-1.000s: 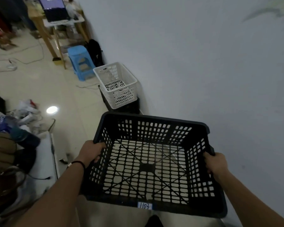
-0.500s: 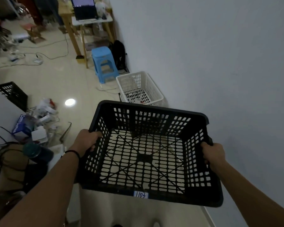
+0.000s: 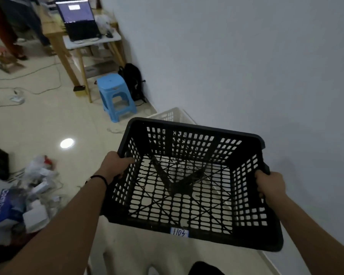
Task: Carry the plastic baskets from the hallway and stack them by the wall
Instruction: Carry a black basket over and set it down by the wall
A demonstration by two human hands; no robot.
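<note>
Black perforated plastic basket (image 3: 189,185), rectangular, labelled 1103: I see my left hand (image 3: 115,165) and right hand (image 3: 270,185) clamped on its side rims, held above a white lattice plastic basket (image 3: 171,116) beside the wall (image 3: 246,66).

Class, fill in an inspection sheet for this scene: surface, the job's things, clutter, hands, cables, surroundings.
Surface: glossy pale tiled floor.
Job's things: black perforated plastic basket, empty, carried above white plastic basket by grey wall.
Clutter: boxes and packaging pile on floor at left.
Hands: left hand and right hand grip opposite basket rims.
Cables: loose cords across floor.
Surroundings: blue plastic stool, black backpack, open laptop on small table.
</note>
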